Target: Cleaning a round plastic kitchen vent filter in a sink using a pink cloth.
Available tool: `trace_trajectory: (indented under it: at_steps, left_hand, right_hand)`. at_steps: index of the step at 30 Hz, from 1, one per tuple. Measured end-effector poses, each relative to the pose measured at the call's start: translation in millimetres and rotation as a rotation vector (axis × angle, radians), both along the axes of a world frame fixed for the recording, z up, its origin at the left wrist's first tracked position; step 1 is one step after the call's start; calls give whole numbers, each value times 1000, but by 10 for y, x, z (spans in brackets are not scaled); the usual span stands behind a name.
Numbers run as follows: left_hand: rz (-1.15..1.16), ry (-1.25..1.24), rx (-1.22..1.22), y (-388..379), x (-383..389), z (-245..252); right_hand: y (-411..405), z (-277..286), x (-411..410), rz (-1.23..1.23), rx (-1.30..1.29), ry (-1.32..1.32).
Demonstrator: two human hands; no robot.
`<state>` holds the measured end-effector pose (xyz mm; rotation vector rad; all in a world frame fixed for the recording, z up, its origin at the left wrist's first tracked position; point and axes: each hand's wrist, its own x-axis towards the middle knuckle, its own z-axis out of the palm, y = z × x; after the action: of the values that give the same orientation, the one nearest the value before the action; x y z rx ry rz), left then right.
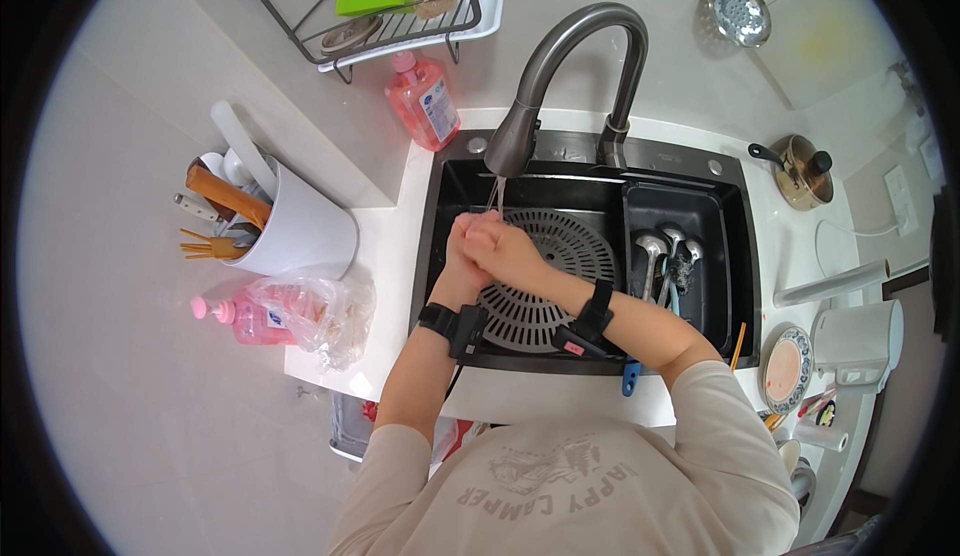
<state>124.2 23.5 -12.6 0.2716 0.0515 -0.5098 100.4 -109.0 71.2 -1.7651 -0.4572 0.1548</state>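
My left hand (461, 250) and my right hand (504, 254) are pressed together under the stream of water (500, 194) from a dark metal pull-down faucet (511, 140). Both are over the left basin of a black double sink (525, 361), where a round slotted drain plate (577, 252) lies below them. The fingers overlap, and I cannot tell whether anything is between the palms. Each wrist wears a black strap with a small device.
Ladles (651, 248) and a wire scourer (682, 269) lie in the right basin. Pink soap bottle (426, 106) stands behind the sink's left corner, below a wire rack (375, 38). White utensil bucket (311, 218) is left; blue-rimmed plate (787, 368) and white kettle (855, 338) are right.
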Motion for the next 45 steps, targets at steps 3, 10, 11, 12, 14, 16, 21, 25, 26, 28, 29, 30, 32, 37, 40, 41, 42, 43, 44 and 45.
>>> trace_trajectory:
  at_steps: [3, 10, 11, 12, 14, 16, 21, 25, 26, 28, 29, 30, 32, 37, 40, 41, 42, 43, 44, 45]
  left_hand:
    - [55, -17, 113, 22, 62, -211]
    - [211, 291, 434, -504, -169, 409]
    - [210, 321, 470, -498, -147, 422]
    - [225, 322, 468, -343, -118, 258]
    - [73, -159, 5, 22, -87, -212]
    - [101, 65, 165, -170, -103, -8]
    - [146, 189, 528, -412, -305, 525]
    - [159, 67, 587, -270, -284, 793]
    - [168, 105, 666, -240, -242, 832]
    - [210, 126, 791, -129, -177, 822]
    - [208, 128, 790, -97, -126, 816]
    - [172, 84, 808, -93, -56, 824]
    - [121, 15, 809, -154, 4, 911]
    - [44, -173, 572, -172, 82, 947]
    - [120, -59, 647, -177, -4, 1060]
    - [107, -46, 729, -138, -38, 1061]
    - [97, -32, 811, -100, -87, 1055]
    - [106, -25, 812, -54, -175, 994]
    - [122, 99, 961, -12, -280, 867]
    - [126, 216, 1108, -4, -369, 738]
  right_hand:
    - [-13, -11, 60, -93, -248, -303]
    - [-293, -248, 359, -361, -301, -59]
    - [-272, -251, 228, -264, -272, -9]
    - [-157, -134, 51, -219, -192, -88]
    - [53, -74, -105, -119, -105, -177]
    - [-65, -159, 39, -153, -321, -187]
    - [-624, -673, 664, -381, -673, -245]
    - [-822, -782, 601, -265, -643, -235]
    - [-897, -915, 662, -166, -695, -134]
    - [-903, -908, 664, -72, -671, -96]
    - [-913, -905, 666, 17, -643, -58]
    - [-919, -926, 694, 35, -652, -107]
    - [-753, -787, 667, 63, -355, -41]
    - [-453, -321, 563, 197, 115, 247]
    - [-546, -389, 672, 30, 8, 406]
    - [-610, -424, 676, 28, 10, 408]
    - [-671, -424, 677, 5, 145, 462]
    - [-699, -346, 656, -12, 280, 517]
    - [-794, -255, 635, 52, 244, 570]
    - [-877, -290, 635, 46, 244, 569]
